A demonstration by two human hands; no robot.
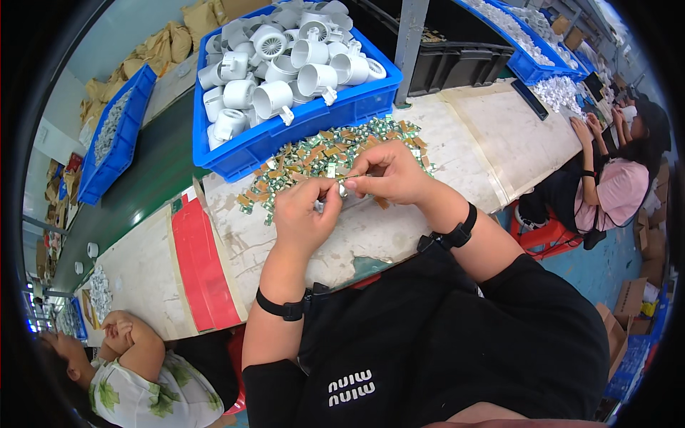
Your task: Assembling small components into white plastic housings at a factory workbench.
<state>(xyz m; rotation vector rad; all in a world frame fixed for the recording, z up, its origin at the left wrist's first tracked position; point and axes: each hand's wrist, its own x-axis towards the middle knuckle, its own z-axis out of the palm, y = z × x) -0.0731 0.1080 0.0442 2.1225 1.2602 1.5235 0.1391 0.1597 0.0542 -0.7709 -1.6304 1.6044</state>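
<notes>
- Head view: one small thin piece [348, 177], largely hidden by your grip, is held between your two hands over the counter [464, 139]; your left hand [307, 210] and right hand [392, 173] each pinch at it.
- Progress: that single piece seems in work; whether it is finished cannot be told, nor can finished pieces be picked out.
- Just beyond your hands lies one heap of small circuit boards [314, 157], green and tan, too many to count; judging by it, much is left.
- Behind the heap stands one blue crate [364, 107], piled with overlapping white plastic housings [239, 94], dozens by the look.
- To its right: one black crate [457, 68].
</notes>
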